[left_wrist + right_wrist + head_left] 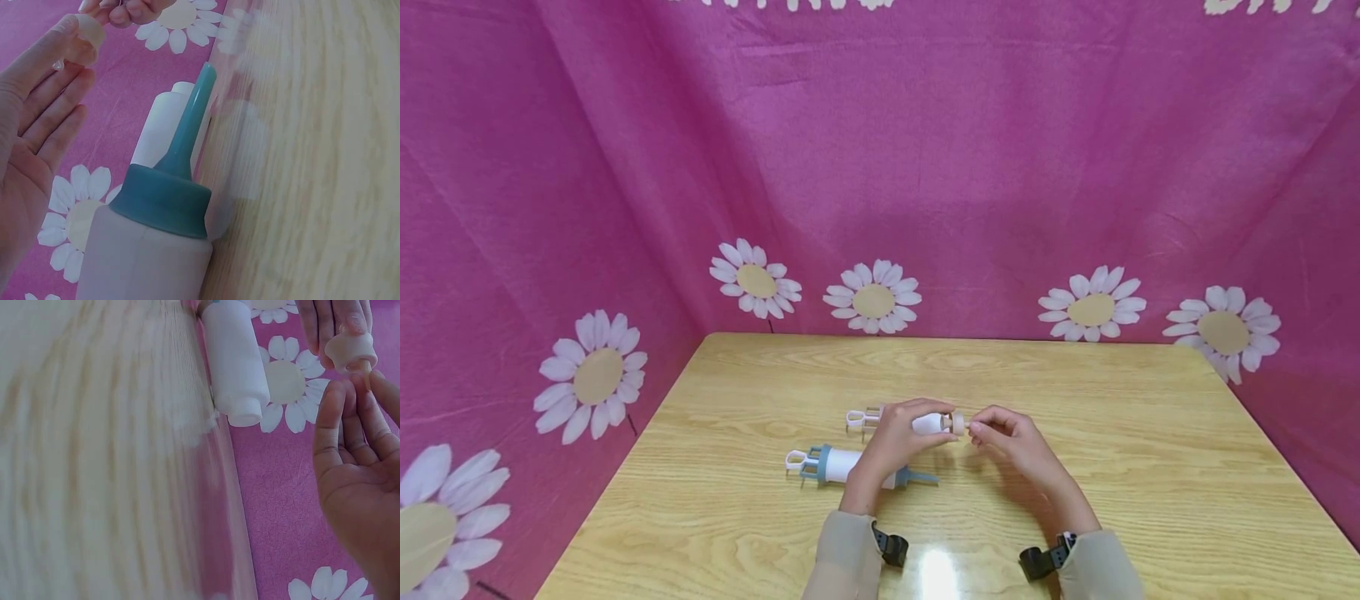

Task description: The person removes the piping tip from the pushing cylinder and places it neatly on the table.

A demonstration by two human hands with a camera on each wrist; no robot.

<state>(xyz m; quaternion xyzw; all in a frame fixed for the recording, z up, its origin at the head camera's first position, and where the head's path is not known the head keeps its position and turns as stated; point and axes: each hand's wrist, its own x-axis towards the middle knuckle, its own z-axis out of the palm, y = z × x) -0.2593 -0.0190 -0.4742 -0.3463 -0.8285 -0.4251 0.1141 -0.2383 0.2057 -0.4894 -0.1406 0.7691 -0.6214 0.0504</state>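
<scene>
In the head view my left hand pinches a beige screw cap between thumb and fingers. My right hand faces it, its thumb and fingertips pinching the thin beige nozzle that sticks out of the cap. Behind the left hand lies a white barrel with a plunger handle at its left end; its narrow neck shows bare in the right wrist view. Nearer to me a decorating syringe with teal ends lies under the left forearm, its teal nozzle pointing right.
All of this is on a pale wooden table. A pink cloth with white daisies hangs along the table's back and sides. Dark wrist cameras sit at both cuffs.
</scene>
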